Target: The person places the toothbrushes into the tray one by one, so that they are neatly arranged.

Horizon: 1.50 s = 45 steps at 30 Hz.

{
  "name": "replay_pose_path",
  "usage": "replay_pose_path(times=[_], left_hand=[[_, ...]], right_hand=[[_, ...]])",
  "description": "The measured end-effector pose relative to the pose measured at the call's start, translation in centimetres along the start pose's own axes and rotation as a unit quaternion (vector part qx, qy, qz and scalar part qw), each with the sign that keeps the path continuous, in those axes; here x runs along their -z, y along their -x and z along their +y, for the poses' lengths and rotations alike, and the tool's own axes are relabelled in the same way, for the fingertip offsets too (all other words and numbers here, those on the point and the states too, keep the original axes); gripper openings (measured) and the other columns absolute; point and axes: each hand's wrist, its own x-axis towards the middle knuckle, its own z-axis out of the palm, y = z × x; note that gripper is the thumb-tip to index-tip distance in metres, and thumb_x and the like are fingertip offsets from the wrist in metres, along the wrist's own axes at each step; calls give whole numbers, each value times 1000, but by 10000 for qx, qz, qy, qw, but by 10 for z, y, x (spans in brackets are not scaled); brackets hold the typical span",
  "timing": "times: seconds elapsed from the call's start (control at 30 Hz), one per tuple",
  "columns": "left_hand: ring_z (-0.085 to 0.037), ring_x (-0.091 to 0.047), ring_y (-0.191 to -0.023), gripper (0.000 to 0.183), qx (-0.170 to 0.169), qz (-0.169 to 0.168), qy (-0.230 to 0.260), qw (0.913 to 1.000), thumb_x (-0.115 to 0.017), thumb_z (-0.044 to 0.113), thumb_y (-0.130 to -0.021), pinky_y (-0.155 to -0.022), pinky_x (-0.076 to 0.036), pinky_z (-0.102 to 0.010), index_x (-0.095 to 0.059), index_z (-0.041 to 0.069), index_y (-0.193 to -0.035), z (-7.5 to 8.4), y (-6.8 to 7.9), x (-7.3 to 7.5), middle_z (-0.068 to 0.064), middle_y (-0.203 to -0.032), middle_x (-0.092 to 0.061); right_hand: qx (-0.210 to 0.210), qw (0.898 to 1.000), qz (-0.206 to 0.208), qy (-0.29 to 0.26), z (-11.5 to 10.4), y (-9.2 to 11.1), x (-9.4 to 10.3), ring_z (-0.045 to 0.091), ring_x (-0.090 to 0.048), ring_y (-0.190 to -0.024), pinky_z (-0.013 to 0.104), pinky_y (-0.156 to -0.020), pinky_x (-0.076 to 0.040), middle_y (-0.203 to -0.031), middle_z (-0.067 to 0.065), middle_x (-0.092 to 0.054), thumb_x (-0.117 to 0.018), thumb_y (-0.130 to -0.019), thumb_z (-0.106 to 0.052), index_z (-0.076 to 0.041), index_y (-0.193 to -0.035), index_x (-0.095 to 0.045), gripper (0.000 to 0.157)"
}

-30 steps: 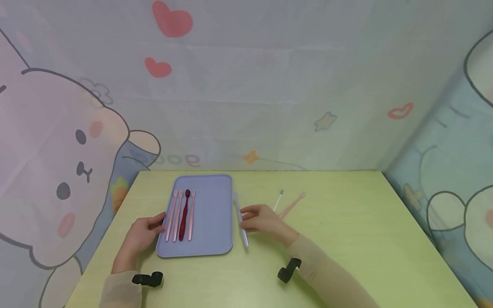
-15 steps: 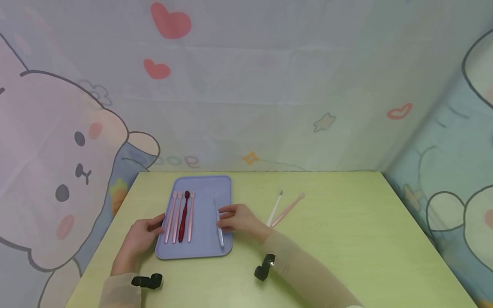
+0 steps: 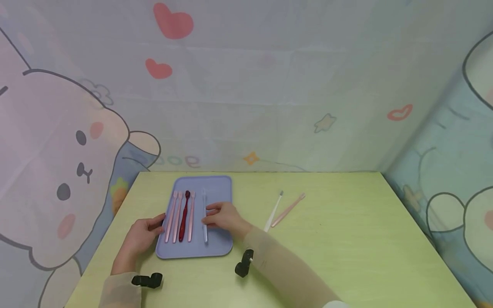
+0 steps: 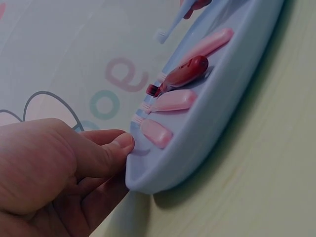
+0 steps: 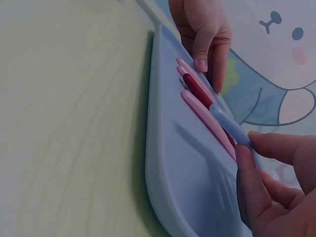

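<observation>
With thumb and fingers my left hand grips the left rim of a lavender-blue tray. My right hand pinches a light blue toothbrush between thumb and fingertips, over the tray's right half. In the right wrist view that toothbrush is raised above the tray floor, and a shadow falls below it. Along the tray's left side lie three pink toothbrushes and a dark red toothbrush, side by side with their heads toward the back. The red one is third from the left.
A white toothbrush with grey bristles and another pink toothbrush lie on the yellow-green table right of the tray. My right forearm hides part of the table near the white handle. A printed cloth stands behind the table.
My right hand has carried the light blue toothbrush left, from beside the tray to over it, near the rightmost pink one. My left hand has stayed at the tray's rim.
</observation>
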Motion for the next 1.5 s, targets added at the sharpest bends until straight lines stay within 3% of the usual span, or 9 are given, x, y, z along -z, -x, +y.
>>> replay_pose_path(times=[0.3,0.6,0.77,0.97,1.23,1.5], left_hand=[[-51,-49,-142,49,-8,12,-43,10000,-67,4,-103,-115,-39,-66,-56,-3,-151,-1,-1,0,-29,-148,-57],[-53,-47,-143,49,11,-27,-38,10000,-67,4,-104,-116,-38,-67,-55,-3,-151,2,-1,1,-30,-150,-56],[-53,-48,-143,50,-17,-30,-57,10000,-67,4,-104,-116,-39,-67,-55,-4,-151,0,-2,0,-30,-149,-56],[-52,-49,-142,49,-24,2,21,10000,-66,2,-103,-116,-39,-66,-56,-4,-151,0,0,0,-30,-148,-57],[-51,-51,-140,48,-115,42,49,9999,-68,3,-103,-114,-42,-65,-57,-5,-149,-1,0,2,-31,-146,-58],[-51,-50,-141,49,-33,31,92,9999,-68,3,-103,-115,-41,-65,-56,-4,-150,-1,0,1,-30,-148,-57]], right_hand=[[30,9997,166,171,-2,-6,-15,27,-78,-86,36,-75,-66,-100,12,-73,-81,-87,8,10,-130,-68,44],[38,9996,175,198,2,-14,-19,21,-77,-82,33,-74,-66,-97,10,-71,-81,-88,9,11,-129,-66,44],[64,9986,379,368,0,-13,-23,20,-76,-81,31,-73,-66,-97,8,-71,-81,-87,8,10,-128,-67,44],[174,9934,765,835,2,-10,-32,17,-75,-75,28,-68,-65,-91,5,-72,-84,-85,8,8,-123,-70,40],[195,9886,981,1127,5,-10,-38,15,-75,-74,27,-67,-64,-92,4,-72,-85,-86,4,5,-122,-73,38],[379,9759,1257,1743,7,-10,-42,10,-72,-70,25,-67,-62,-90,1,-73,-89,-86,-2,2,-115,-76,32]])
